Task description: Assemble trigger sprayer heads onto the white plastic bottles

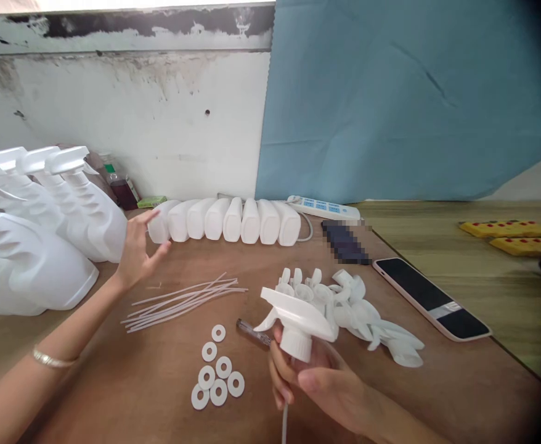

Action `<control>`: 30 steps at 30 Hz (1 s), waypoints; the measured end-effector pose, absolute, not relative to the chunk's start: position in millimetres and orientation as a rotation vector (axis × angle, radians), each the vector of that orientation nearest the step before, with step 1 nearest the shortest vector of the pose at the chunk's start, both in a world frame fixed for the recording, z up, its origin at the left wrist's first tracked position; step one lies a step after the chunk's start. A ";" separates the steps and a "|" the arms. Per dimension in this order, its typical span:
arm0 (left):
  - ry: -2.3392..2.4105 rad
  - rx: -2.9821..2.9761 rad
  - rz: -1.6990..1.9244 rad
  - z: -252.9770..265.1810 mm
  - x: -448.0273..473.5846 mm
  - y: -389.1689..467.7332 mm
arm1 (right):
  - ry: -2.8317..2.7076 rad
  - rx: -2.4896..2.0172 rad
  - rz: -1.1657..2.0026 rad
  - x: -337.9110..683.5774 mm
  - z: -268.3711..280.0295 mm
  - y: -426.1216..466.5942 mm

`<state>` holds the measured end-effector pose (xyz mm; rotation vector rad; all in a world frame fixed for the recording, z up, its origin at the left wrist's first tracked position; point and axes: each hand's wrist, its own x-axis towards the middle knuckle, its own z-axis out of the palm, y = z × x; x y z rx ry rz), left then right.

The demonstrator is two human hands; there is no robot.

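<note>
My right hand [317, 382] grips a white trigger spray head [296, 314] below its collar, and a thin dip tube [284, 422] hangs down from it. My left hand [138, 250] reaches to the left end of a row of white plastic bottles [251, 222], thumb and fingers apart. Its fingertips are at the end bottle [159, 222]; whether they press on it I cannot tell. Between the hands lie several loose white tubes [182, 305] and several flat white rings [219, 392]. A clear-handled screwdriver-like tool [254, 333] is partly hidden behind my right hand.
White spray bottles [44, 246] with heads fitted crowd the left side. A pile of white plastic sprayer parts [358, 308] lies right of centre. Beyond are a phone [430, 296], a dark pixelated object [344, 240], a power strip [323, 208] and a dark-liquid bottle [121, 188].
</note>
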<state>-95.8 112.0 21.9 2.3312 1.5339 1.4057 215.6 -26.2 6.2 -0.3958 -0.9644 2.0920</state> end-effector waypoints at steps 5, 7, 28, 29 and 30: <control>0.794 2.440 0.994 59.8 -30.2 32.4 | -1.005 -0.529 2.265 202.2 26.5 -25.7; 0.668 2.276 0.806 61.1 -14.4 13.2 | -1.123 -0.671 2.323 193.5 30.1 -25.3; 0.651 1.655 0.606 1.1 -26.8 -6.8 | -2.024 -1.004 1.929 169.1 38.1 -20.2; 0.628 1.634 0.627 2.8 -27.1 -8.0 | -2.053 -0.936 1.940 167.7 41.2 -18.9; 0.604 1.619 0.652 4.8 -27.3 -9.6 | -2.083 -0.873 1.959 165.9 44.5 -17.3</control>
